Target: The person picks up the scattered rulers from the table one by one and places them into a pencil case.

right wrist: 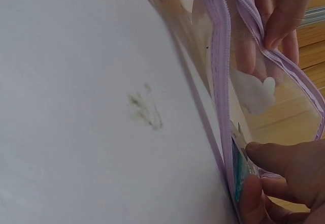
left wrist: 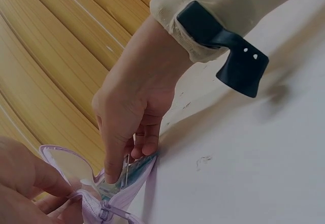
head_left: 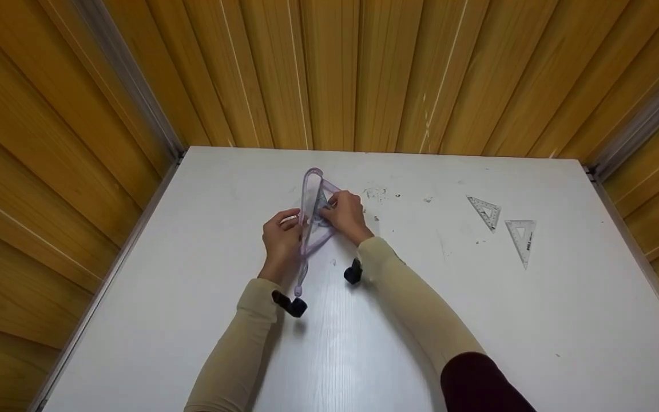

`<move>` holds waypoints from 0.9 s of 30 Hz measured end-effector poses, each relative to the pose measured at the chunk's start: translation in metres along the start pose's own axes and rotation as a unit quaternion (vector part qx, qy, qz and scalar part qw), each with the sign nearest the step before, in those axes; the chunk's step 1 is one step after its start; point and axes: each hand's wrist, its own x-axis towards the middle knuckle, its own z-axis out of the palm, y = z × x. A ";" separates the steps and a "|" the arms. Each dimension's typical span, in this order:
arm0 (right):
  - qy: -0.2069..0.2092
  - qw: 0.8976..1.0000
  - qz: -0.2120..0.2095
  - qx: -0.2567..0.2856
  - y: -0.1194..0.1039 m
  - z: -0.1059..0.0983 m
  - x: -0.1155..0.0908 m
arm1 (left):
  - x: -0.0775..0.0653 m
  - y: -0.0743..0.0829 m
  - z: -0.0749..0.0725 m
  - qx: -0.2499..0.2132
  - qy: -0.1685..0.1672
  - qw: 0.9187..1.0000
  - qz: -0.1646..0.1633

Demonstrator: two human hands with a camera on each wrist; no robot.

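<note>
A see-through zip pouch [head_left: 305,200] with lilac edging stands open on its side between both hands. My left hand [head_left: 282,237] pinches one side of its zipped rim between thumb and fingers, as the right wrist view shows. My right hand [head_left: 348,214] reaches into the mouth. Its thumb and fingers pinch a flat clear piece [right wrist: 244,155] at the pouch's inner side; its exact kind is hidden. Blue-green things [left wrist: 133,173] lie inside beside it. The zip pull [left wrist: 105,211] hangs at the near end of the pouch, and a white shape [right wrist: 254,94] shows on its wall.
Two clear set squares, one [head_left: 485,213] farther back and one [head_left: 522,240] nearer, lie on the white table [head_left: 192,240] to the right. Dark marks dot the tabletop. Yellow wood-patterned walls [head_left: 329,74] rise behind and at both sides. Black mounts [head_left: 290,304] sit on the wrists.
</note>
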 end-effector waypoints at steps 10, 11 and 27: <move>-0.012 1.000 0.022 0.011 -0.001 -0.003 -0.001 | 0.000 0.000 0.001 0.006 0.001 1.000 -0.004; -0.011 1.000 0.021 0.012 0.000 -0.004 -0.001 | 0.000 0.000 0.001 0.006 0.001 1.000 -0.003; -0.006 1.000 0.009 0.016 0.009 -0.028 -0.003 | 0.000 0.001 0.000 0.007 -0.007 1.000 0.002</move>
